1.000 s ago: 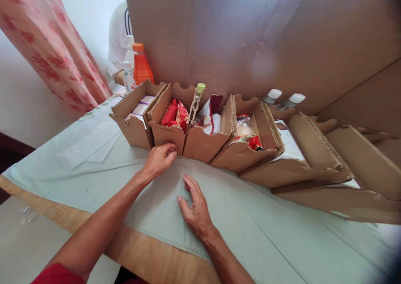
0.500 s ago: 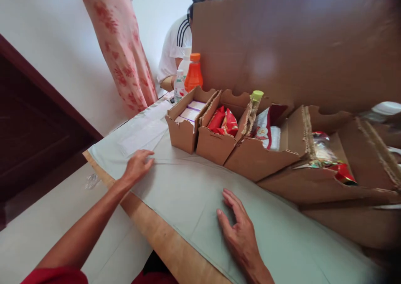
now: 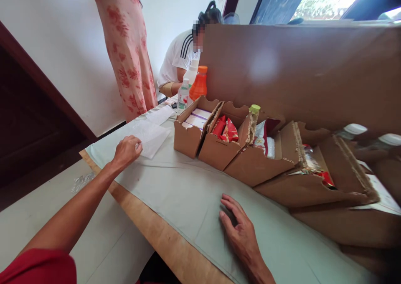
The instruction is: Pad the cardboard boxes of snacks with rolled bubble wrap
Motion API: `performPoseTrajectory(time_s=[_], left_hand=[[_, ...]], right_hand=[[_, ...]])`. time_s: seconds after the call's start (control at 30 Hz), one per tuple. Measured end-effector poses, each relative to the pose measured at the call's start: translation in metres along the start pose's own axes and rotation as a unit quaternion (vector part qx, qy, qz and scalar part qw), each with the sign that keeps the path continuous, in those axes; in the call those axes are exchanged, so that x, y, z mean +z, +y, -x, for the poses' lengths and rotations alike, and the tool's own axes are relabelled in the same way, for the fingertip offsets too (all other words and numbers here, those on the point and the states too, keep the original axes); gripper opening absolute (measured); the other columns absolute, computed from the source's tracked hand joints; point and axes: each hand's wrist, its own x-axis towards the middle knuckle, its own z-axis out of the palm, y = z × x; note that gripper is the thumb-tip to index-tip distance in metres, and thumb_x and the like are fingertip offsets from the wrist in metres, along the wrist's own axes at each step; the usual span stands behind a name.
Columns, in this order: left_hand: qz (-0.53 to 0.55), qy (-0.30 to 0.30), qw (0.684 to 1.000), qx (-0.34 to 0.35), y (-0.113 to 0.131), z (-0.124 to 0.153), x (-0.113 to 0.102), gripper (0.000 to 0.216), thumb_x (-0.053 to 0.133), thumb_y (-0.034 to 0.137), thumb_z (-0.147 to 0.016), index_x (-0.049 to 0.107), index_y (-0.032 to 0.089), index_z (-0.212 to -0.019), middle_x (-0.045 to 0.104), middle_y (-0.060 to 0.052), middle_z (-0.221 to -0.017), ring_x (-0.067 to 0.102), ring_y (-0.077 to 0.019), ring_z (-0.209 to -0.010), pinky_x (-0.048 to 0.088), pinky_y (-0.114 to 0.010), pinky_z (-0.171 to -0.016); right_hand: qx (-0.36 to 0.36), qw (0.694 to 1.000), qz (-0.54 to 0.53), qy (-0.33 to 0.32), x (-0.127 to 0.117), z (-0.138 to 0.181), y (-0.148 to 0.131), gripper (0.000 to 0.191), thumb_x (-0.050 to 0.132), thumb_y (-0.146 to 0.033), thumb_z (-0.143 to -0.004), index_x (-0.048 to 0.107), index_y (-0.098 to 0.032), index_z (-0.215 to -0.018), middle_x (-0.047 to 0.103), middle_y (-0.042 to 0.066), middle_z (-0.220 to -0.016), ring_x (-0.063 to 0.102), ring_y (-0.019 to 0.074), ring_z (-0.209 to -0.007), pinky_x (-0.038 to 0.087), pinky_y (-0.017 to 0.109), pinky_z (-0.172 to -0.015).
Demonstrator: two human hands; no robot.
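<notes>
Flanking the left hand, seemingly gripping plastic bags: cardboard trays.

Left hand pinching clear bags; right hand flat on cloth, near boxes.

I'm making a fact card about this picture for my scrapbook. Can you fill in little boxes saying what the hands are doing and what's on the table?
left hand: fingers on the edge of a clear plastic bag
right hand: flat on the pale green cloth, holding nothing
boxes: row of open cardboard boxes
inside boxes: red packets, white packs, green-capped bottle
behind boxes: orange bottle, tall cardboard sheet
other people: one seated, one standing in a floral dress
</notes>
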Motion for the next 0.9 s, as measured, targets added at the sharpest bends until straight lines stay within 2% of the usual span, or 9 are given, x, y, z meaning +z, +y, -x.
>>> performPoseTrajectory(time_s=[0.13, 0.23, 0.33, 0.43, 0.5, 0.6, 0.7, 0.8, 0.9], left_hand=[[0.03, -0.015, 0.987, 0.157, 0.039, 0.052, -0.045, 0.022, 0.05, 0.027, -0.091, 0.071, 0.021, -0.091, 0.075, -0.009, -0.106, 0.067, -0.0272, -0.1, 0.05, -0.04, -0.093], [0.075, -0.044, 0.938, 0.336, 0.075, 0.097, -0.071, 0.021, 0.048, 0.02, -0.092, 0.068, 0.02, -0.087, 0.074, -0.008, -0.092, 0.067, -0.0238, -0.086, 0.052, -0.038, -0.082], [0.081, -0.095, 0.896, 0.426, 0.103, 0.13, -0.087, 0.018, 0.05, 0.012, -0.086, 0.064, 0.019, -0.079, 0.069, -0.006, -0.078, 0.064, -0.0226, -0.076, 0.05, -0.035, -0.071], [0.099, -0.186, 0.871, 0.445, 0.116, 0.149, -0.097, 0.015, 0.055, 0.008, -0.081, 0.063, 0.02, -0.075, 0.067, -0.003, -0.072, 0.065, -0.0196, -0.071, 0.048, -0.03, -0.065], [0.125, -0.242, 0.857, 0.438, 0.118, 0.154, -0.099, 0.015, 0.057, 0.007, -0.079, 0.064, 0.021, -0.077, 0.067, 0.0, -0.071, 0.065, -0.0171, -0.068, 0.046, -0.027, -0.063], [0.14, -0.271, 0.842, 0.445, 0.123, 0.153, -0.093, 0.018, 0.056, 0.007, -0.081, 0.066, 0.022, -0.082, 0.069, 0.002, -0.073, 0.067, -0.0157, -0.069, 0.047, -0.025, -0.064], [0.109, -0.181, 0.851, 0.48, 0.139, 0.143, -0.076, 0.024, 0.05, 0.006, -0.085, 0.068, 0.021, -0.086, 0.071, -0.001, -0.074, 0.069, -0.0187, -0.07, 0.05, -0.029, -0.065], [0.107, -0.012, 0.848, 0.519, 0.166, 0.133, -0.049, 0.031, 0.044, 0.004, -0.091, 0.071, 0.019, -0.095, 0.077, -0.006, -0.089, 0.073, -0.0236, -0.086, 0.057, -0.036, -0.076], [0.155, 0.112, 0.804, 0.564, 0.191, 0.133, -0.008, 0.033, 0.045, 0.003, -0.095, 0.069, 0.017, -0.112, 0.078, -0.009, -0.114, 0.069, -0.0264, -0.116, 0.057, -0.042, -0.095]], right_hand=[[-0.094, 0.995, 0.013, -0.017, -0.011, -0.011, -0.054, 0.048, 0.061, -0.032, -0.094, 0.057, -0.026, -0.141, 0.064, 0.012, -0.142, 0.06, 0.0296, -0.132, 0.053, 0.053, -0.107], [-0.211, 0.977, 0.021, -0.027, -0.018, -0.025, -0.114, 0.073, 0.066, -0.027, -0.09, 0.037, -0.028, -0.157, 0.04, 0.012, -0.163, 0.039, 0.0343, -0.15, 0.041, 0.06, -0.116], [-0.289, 0.953, 0.022, -0.094, -0.025, -0.034, -0.151, 0.067, 0.068, -0.02, -0.084, 0.051, -0.029, -0.148, 0.037, 0.008, -0.165, 0.03, 0.0349, -0.154, 0.035, 0.059, -0.119], [-0.269, 0.945, 0.006, -0.187, -0.036, -0.026, -0.147, 0.031, 0.069, -0.016, -0.079, 0.072, -0.028, -0.108, 0.054, 0.004, -0.153, 0.033, 0.034, -0.152, 0.035, 0.059, -0.118], [-0.221, 0.947, -0.017, -0.234, -0.047, -0.011, -0.13, 0.012, 0.07, -0.017, -0.079, 0.071, -0.026, -0.086, 0.063, 0.002, -0.143, 0.038, 0.0339, -0.15, 0.039, 0.058, -0.115], [-0.16, 0.941, -0.051, -0.292, -0.071, 0.02, -0.105, 0.01, 0.071, -0.018, -0.083, 0.07, -0.027, -0.086, 0.072, -0.001, -0.127, 0.05, 0.0298, -0.142, 0.047, 0.051, -0.109], [-0.144, 0.96, -0.006, -0.238, -0.099, 0.046, -0.092, 0.013, 0.066, -0.018, -0.09, 0.07, -0.029, -0.095, 0.078, -0.002, -0.108, 0.062, 0.0262, -0.128, 0.051, 0.046, -0.103], [-0.152, 0.978, 0.134, -0.046, -0.125, 0.062, -0.084, 0.018, 0.056, -0.016, -0.096, 0.07, -0.027, -0.096, 0.078, 0.0, -0.096, 0.067, 0.0268, -0.117, 0.048, 0.047, -0.1], [-0.145, 0.951, 0.26, 0.079, -0.14, 0.078, -0.067, 0.023, 0.054, -0.01, -0.097, 0.071, -0.025, -0.099, 0.079, 0.002, -0.1, 0.065, 0.0272, -0.12, 0.044, 0.047, -0.102]])
